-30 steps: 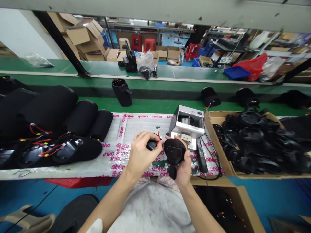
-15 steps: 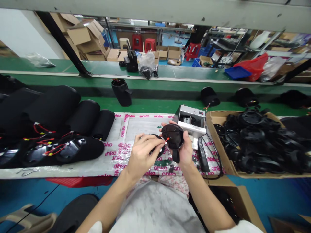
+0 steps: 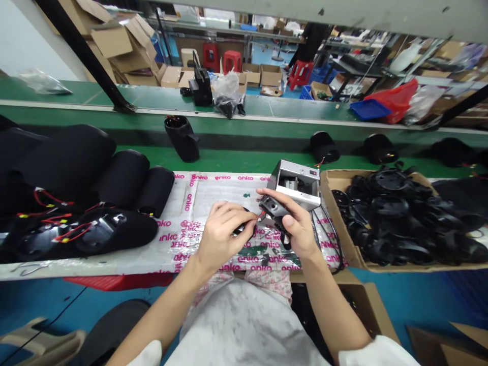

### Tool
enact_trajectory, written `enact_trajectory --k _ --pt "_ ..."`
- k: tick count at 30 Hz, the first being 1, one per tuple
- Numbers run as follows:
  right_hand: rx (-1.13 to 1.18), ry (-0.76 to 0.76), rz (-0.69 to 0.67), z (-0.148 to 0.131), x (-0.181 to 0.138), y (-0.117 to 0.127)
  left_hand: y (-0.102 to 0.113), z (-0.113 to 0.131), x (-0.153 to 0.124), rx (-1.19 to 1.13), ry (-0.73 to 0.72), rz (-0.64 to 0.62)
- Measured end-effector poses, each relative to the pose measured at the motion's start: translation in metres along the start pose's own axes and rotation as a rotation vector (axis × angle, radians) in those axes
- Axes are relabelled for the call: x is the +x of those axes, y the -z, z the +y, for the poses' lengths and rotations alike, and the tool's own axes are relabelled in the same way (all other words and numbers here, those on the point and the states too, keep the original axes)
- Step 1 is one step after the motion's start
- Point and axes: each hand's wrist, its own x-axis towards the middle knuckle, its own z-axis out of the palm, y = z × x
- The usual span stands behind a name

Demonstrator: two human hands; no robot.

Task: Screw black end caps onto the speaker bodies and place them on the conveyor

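Observation:
My right hand (image 3: 299,226) is closed around a black plastic part (image 3: 273,207), tilted so that its edge with small openings faces left. My left hand (image 3: 224,231) pinches a thin red wire (image 3: 260,217) at the part's lower left side; whether the wire's plug is joined to the part is too small to tell. Another black piece (image 3: 246,223) shows partly behind my left fingers, and I cannot tell if that hand also holds it. Just beyond my right hand stands a silver metal machine (image 3: 299,185) with a dark opening.
Black cloth-covered cylinders with red wires (image 3: 125,178) are piled on the left. A cardboard box (image 3: 356,251) of black plastic parts stands on the right. One upright black cylinder (image 3: 182,140) stands at the back. A black cable (image 3: 335,239) runs beside the machine. A person sits far behind.
My right hand has turned the black part from its broad round face to its edge. The left hand stays close to it, still pinching the red wire. The whole view has shifted slightly.

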Motion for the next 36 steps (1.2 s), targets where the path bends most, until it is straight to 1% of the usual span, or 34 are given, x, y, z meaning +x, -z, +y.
enact_trajectory --k 3,9,14,16,21,24,31,36 --pt "0.006 -0.004 0.011 0.000 -0.001 -0.001 -0.001 0.001 -0.001 0.016 0.016 0.011" --pt "0.012 -0.024 0.024 0.001 0.000 -0.006 -0.002 0.000 -0.001 0.008 0.000 -0.013" --pt "0.041 -0.039 0.025 0.003 -0.002 -0.014 -0.004 0.001 -0.001 -0.001 0.059 0.025" --pt "0.052 -0.048 0.053 0.004 -0.005 -0.018 -0.005 0.003 -0.002 -0.006 0.078 0.039" --pt "0.061 -0.077 0.172 0.001 -0.016 -0.033 -0.010 0.010 -0.003 0.028 0.121 0.089" --pt "0.065 -0.079 0.215 0.001 -0.018 -0.040 -0.011 0.012 -0.004 0.023 0.138 0.094" --pt "0.109 -0.120 0.197 0.003 -0.016 -0.042 -0.007 0.008 -0.013 -0.091 0.258 0.124" --pt "0.137 -0.131 0.168 0.004 -0.014 -0.038 -0.005 0.006 -0.014 -0.136 0.241 0.092"
